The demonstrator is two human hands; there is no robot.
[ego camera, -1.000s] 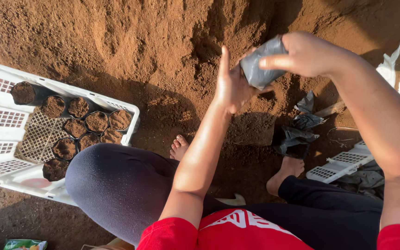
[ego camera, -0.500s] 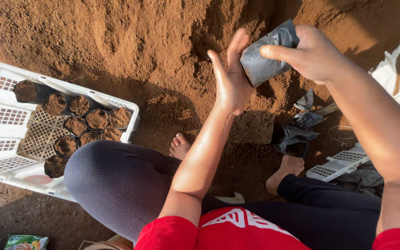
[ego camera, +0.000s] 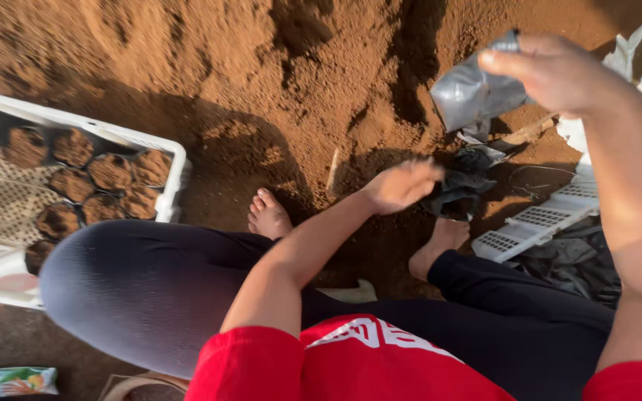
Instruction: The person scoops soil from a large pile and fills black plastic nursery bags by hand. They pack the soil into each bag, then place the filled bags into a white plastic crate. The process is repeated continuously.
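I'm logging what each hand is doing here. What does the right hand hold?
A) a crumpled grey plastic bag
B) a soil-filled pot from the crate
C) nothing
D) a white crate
A: the right hand pinches a crumpled grey plastic bag above the soil, while the left hand is lower, by the dark bags on the ground.

Soil ground [ego camera: 224, 67], white crate [ego camera: 176, 160], black bags [ego camera: 458, 186]

Red shirt, dark leggings, bare feet

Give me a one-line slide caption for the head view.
Seated on soil, right hand holds a grey bag, left hand reaches to dark bags; white crate of filled bags alongside.
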